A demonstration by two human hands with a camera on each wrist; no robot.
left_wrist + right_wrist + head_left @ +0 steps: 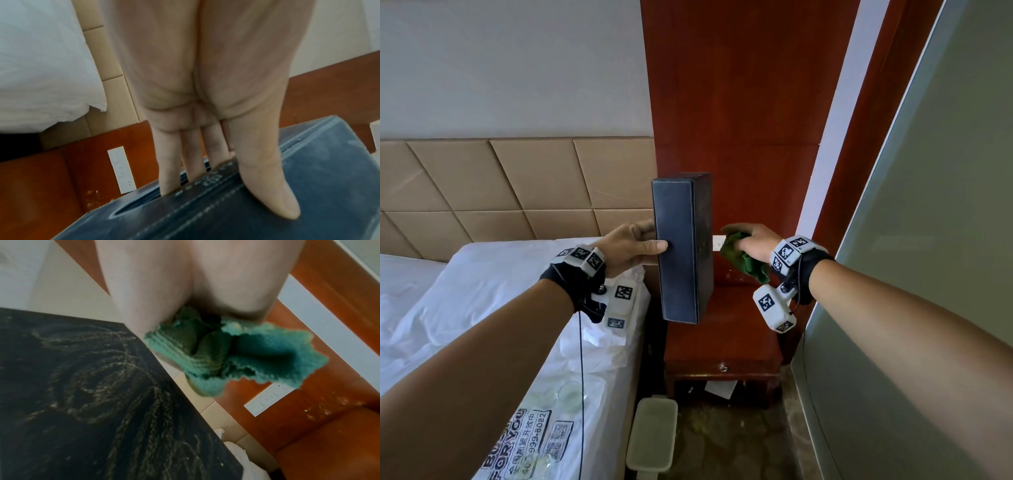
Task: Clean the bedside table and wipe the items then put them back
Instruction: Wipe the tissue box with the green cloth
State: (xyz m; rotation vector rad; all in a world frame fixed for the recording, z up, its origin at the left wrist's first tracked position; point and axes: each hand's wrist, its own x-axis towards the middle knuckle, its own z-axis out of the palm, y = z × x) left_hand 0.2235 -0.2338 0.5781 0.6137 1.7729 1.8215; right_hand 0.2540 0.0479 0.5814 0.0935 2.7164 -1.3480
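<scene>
My left hand (654,240) holds a dark blue stitched tissue box (681,250) upright in the air above the red-brown bedside table (722,339). In the left wrist view its fingers (168,170) reach into the slot of the tissue box (329,186) and the thumb presses on the outer face. My right hand (746,240) grips a crumpled green cloth (739,260) just right of the box, a small gap apart. The right wrist view shows the cloth (236,360) beside the box's dusty, streaked black underside (82,394).
A bed with white sheets (482,291) and a padded tan headboard (517,185) is on the left. A white switch plate (717,244) sits on the wood panel behind. A grey-green panel (928,240) closes the right side. A white bin (652,435) stands on the floor.
</scene>
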